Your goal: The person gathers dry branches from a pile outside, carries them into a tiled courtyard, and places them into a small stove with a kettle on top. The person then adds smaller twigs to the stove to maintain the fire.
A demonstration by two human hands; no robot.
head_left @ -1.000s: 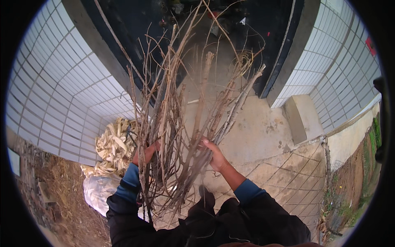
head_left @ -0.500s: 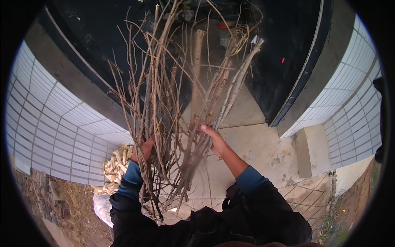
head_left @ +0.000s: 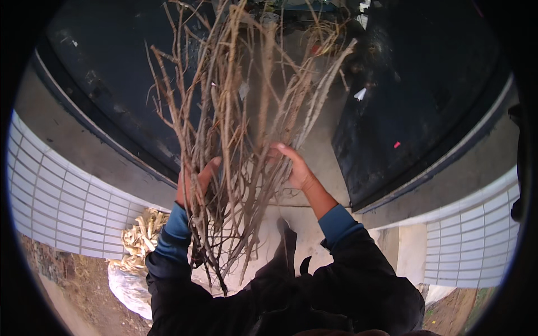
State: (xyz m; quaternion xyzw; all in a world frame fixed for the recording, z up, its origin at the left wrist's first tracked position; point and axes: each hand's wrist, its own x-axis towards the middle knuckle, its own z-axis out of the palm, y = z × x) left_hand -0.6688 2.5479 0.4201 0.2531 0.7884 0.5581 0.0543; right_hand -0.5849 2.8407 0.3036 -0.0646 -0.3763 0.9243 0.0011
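A big loose bundle of dry branches point(head_left: 227, 112) spans the middle of the view, held up in front of me between both hands. My left hand point(head_left: 197, 182) is closed round its left side, partly covered by twigs. On the right side my right hand point(head_left: 291, 163) grips the thicker sticks, its thumb lying over them and its other fingers mostly hidden. The twigs' near ends hang toward my chest, and the far ends fan out toward the doorway. A pale, thick stick point(head_left: 328, 92) juts out at the bundle's right edge.
Dark door panels point(head_left: 386, 129) stand on both sides of a doorway with a concrete floor point(head_left: 328, 168). White tiled walls point(head_left: 61, 196) flank it. At the left, pale dried husks point(head_left: 143, 232) lie above a white sack point(head_left: 129, 288). My shoe point(head_left: 286, 227) shows below the branches.
I have moved forward with the bundle toward the doorway; the door panels now look nearer and the tiled walls have slid back. Both hands keep their hold. One foot has come into view.
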